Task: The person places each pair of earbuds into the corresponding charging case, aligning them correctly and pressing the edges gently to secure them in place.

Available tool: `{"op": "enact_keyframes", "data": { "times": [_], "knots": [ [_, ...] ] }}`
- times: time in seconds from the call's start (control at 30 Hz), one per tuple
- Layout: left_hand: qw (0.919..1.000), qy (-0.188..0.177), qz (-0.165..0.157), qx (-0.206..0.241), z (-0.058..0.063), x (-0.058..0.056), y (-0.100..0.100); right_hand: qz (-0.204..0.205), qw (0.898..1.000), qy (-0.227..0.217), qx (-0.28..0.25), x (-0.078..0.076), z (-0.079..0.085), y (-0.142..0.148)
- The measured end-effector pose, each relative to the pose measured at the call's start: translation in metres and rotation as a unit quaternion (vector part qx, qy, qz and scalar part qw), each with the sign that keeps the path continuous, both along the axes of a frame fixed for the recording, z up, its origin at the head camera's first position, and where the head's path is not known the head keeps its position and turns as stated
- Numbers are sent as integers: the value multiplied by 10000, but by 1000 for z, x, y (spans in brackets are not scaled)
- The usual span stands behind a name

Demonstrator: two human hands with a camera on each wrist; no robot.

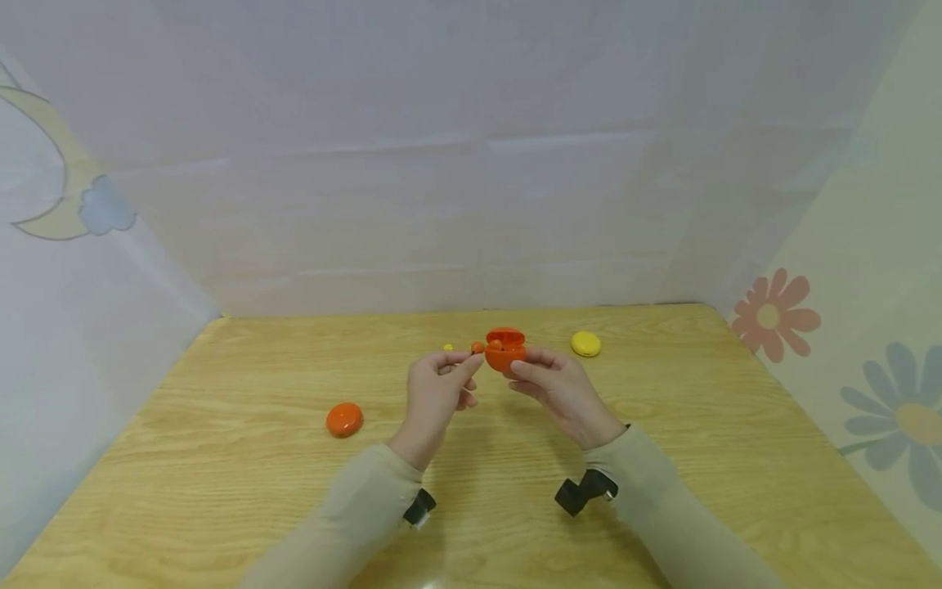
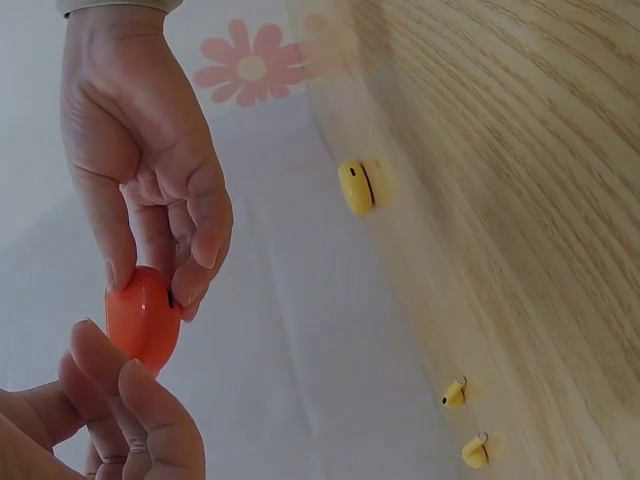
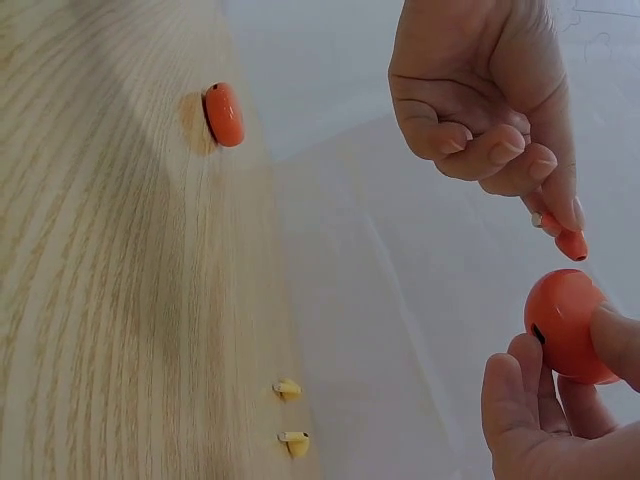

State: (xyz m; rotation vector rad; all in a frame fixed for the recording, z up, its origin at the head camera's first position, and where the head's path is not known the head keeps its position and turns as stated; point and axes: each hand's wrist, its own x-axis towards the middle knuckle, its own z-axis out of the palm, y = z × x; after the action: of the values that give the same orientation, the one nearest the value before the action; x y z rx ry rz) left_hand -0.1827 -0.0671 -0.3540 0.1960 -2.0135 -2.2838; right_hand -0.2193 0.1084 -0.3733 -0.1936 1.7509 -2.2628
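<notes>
My left hand (image 1: 436,391) pinches an orange earbud (image 3: 573,243) between thumb and forefinger, its stem toward the fingertips. Just right of it, my right hand (image 1: 562,397) holds an orange earbud case (image 1: 504,358) by its side, up off the table. The case lid (image 1: 505,334) stands raised, and another orange earbud (image 1: 496,345) shows in the opening. A small gap separates the pinched earbud from the case in the right wrist view. From the left wrist view, the left fingers hide the earbud.
A second orange case (image 1: 344,420), closed, lies on the wooden table (image 1: 243,491) left of my hands. Toward the back right is a closed yellow case (image 1: 585,343). Two yellow earbuds (image 2: 455,392) lie beyond my hands, near the back wall (image 1: 471,229).
</notes>
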Motion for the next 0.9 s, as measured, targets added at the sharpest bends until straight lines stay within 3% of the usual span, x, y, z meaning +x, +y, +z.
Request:
{"op": "enact_keyframes", "data": {
  "times": [0.57, 0.9],
  "knots": [
    [9995, 311, -109, 36, 7, -4, 9, 18, 10000, -25, 80, 0, 3, -2],
    [9995, 287, -101, 78, 12, -6, 12, 80, 9999, 22, 105, -1, 7, -6]
  ]
}}
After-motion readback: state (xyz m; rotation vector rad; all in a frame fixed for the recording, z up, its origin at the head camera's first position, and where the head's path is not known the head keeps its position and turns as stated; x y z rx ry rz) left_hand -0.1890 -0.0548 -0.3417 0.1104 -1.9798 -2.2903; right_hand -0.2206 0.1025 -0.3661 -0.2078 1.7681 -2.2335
